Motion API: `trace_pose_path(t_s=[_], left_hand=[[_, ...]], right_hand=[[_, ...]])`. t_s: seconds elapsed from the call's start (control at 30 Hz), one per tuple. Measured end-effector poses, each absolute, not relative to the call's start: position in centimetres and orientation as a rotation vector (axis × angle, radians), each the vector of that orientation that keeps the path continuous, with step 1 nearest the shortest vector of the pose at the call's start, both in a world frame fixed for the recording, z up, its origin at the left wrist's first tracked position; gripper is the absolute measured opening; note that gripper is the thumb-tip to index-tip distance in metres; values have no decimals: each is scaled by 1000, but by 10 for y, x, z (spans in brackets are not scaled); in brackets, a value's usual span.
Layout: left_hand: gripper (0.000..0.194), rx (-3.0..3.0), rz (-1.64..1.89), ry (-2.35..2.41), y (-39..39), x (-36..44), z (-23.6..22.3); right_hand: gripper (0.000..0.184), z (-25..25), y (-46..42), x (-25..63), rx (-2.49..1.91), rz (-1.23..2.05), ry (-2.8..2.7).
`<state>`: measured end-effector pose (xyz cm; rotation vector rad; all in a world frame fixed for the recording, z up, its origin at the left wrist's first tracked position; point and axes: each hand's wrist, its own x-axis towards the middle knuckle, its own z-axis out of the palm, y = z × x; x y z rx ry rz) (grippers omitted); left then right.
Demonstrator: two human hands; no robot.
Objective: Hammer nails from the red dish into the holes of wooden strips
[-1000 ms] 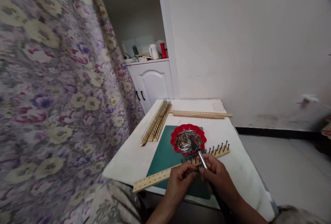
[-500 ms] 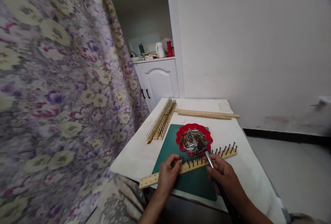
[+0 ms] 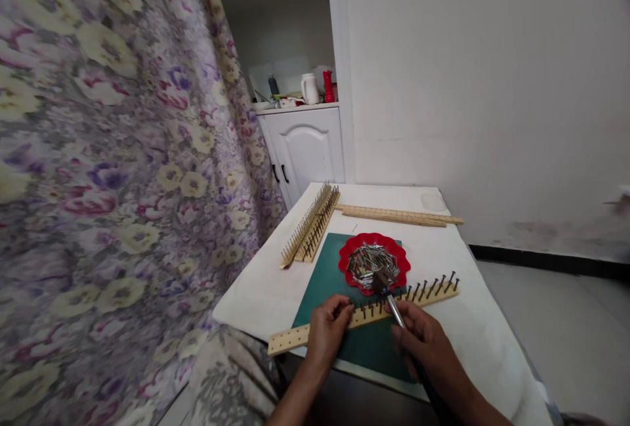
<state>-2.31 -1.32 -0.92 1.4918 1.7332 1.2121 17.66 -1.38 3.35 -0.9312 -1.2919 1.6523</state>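
A hammer [image 3: 395,311] with a dark head and shiny neck is gripped in my right hand [image 3: 424,337], its head over the near rim of a red scalloped dish [image 3: 404,267] of loose nails [image 3: 370,263]. My left hand [image 3: 329,329] rests over a pale wooden strip [image 3: 290,339], thumb and fingers pinched around a nail at the strip. Holes show along the strip's left part. Dark nails [image 3: 427,288] stand in its right part, some of them tilted. Strip and dish lie on a green mat [image 3: 319,275].
Nail-studded strips [image 3: 315,229] lie at the table's left edge. More wooden strips [image 3: 398,217] lie stacked at the back, and a single nail lies near them. A floral curtain [image 3: 123,183] hangs left; a white cabinet [image 3: 308,144] stands behind the white table [image 3: 256,281].
The hammer head has come down and nearer, from over the dish's nails toward the strip. My left hand keeps its pinch at the strip. The whole view has shifted slightly.
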Motion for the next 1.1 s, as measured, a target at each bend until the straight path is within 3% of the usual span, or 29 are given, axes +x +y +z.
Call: trace_pose_path(t_s=[0.53,1.1], left_hand=[[13,1649,1214,1735,-14,-22,-2],[18,1670,1207,1718,-15,-23,-5]], right_hand=[[38,38,-25,158,-818,1825,-1368],[27,32,-29,149,-840,1866,-1414]])
